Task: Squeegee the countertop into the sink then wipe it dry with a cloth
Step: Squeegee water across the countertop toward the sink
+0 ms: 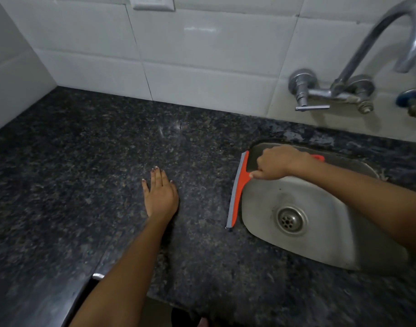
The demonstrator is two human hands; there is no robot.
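An orange squeegee (pixel 238 190) with a grey rubber blade lies along the left rim of the steel sink (pixel 325 234), blade edge down on the dark speckled granite countertop (pixel 84 173). My right hand (pixel 276 162) is closed around its handle, over the sink's back left corner. My left hand (pixel 161 193) rests flat on the countertop, fingers together and pointing away, well left of the squeegee and holding nothing. No cloth is in view.
A chrome wall tap (pixel 358 74) with a curved spout hangs over the sink at the back right. White tiled walls (pixel 190 55) bound the counter at the back and left. A power socket (pixel 152 2) sits high on the back wall. The counter's front edge runs near my left forearm.
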